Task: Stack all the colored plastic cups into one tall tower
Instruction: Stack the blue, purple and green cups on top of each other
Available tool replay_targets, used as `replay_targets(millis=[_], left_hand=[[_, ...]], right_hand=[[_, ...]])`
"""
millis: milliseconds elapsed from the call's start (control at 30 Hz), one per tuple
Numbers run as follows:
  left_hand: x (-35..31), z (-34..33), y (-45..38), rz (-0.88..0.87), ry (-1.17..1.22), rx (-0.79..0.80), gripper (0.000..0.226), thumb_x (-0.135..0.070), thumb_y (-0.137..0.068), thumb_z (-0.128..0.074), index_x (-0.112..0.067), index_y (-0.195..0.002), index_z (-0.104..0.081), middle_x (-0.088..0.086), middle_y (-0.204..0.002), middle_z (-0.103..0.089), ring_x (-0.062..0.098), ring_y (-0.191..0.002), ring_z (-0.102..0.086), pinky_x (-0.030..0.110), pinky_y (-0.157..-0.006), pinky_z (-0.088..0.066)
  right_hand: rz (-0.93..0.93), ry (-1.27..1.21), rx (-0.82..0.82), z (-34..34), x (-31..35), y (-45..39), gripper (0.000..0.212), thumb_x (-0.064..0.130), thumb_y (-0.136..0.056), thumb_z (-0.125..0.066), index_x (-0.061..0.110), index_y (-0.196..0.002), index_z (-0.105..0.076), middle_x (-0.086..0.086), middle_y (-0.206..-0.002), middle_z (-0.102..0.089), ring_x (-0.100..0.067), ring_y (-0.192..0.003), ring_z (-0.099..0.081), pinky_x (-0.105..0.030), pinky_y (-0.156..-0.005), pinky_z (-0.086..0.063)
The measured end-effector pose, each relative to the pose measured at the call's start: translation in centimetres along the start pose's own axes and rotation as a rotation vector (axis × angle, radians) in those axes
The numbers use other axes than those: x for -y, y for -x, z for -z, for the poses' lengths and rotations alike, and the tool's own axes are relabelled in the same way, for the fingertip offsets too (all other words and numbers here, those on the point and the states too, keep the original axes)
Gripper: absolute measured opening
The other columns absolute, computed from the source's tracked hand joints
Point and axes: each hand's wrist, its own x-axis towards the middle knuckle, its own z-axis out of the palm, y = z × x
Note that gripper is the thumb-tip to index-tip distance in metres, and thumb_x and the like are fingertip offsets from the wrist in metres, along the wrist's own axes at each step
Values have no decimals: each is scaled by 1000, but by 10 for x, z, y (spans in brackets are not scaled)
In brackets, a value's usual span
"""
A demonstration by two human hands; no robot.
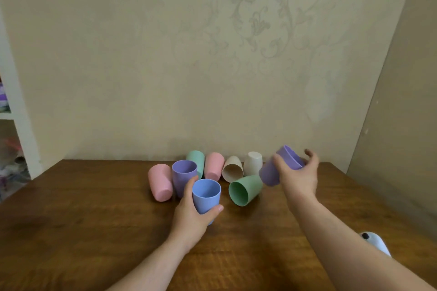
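Observation:
My left hand (192, 220) grips a blue cup (206, 195) upright, mouth up, at the table's middle. Lifted above the table at the right, my right hand (299, 176) holds a purple cup (281, 165) tilted, its mouth up and to the right. Behind the blue cup stands a second purple cup (184, 176), mouth up. Lying on their sides are a pink cup (160, 182), a green cup (244, 190) with its mouth toward me, a beige cup (233, 169), another pink cup (214, 166) and another green cup (196, 160). A white cup (253, 162) stands mouth down.
The wooden table (94, 231) meets the papered wall just behind the cups. A white object (376, 244) lies at the right edge under my right forearm. A white shelf unit (14, 125) stands at the far left.

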Motion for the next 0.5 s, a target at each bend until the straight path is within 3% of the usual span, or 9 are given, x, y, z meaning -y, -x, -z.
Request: replay_targets(millis=[67,200,300,400,500], left_hand=[[-1,1,4,-6,-10,-5,111,-33,-77,-98,-44,-164,-30,-17,-145,-59,13,-129,-60,12,-86,-50],[-4,4,11,-24,-34,24,111,-32,-80,-96,-43,-165,-25,-19,-146,-57,9,-132,-59,19,-92,-53],[-3,6,11,-22,-44,20,112,-35,-78,-97,-47,-163,-25,-20,-150,-54,9,-132,-59,27,-96,-60],[0,6,8,-15,-58,16,113,-38,-72,-97,-44,-163,-30,-16,-153,-59,14,-132,-64,41,-105,-61],[2,5,6,-11,-53,27,108,-32,-73,-97,-43,-160,-35,-16,-148,-62,12,-128,-66,37,-104,-62]], right_hand=[[96,-47,214,-23,16,17,98,35,-82,-92,38,-160,-33,0,-134,-56,-20,-116,-66,-41,-101,-58],[247,63,615,-69,23,48,105,35,-82,-93,43,-162,-27,10,-131,-58,-8,-120,-63,-34,-100,-59],[323,224,724,-84,8,61,114,51,-69,-94,53,-160,-24,10,-139,-59,-10,-127,-62,-39,-106,-58],[369,346,788,-82,-4,66,116,48,-71,-95,48,-163,-23,12,-143,-57,-10,-130,-60,-34,-107,-54],[422,448,869,-78,-11,67,115,51,-72,-92,42,-165,-24,14,-142,-57,-12,-131,-57,-34,-107,-52]])
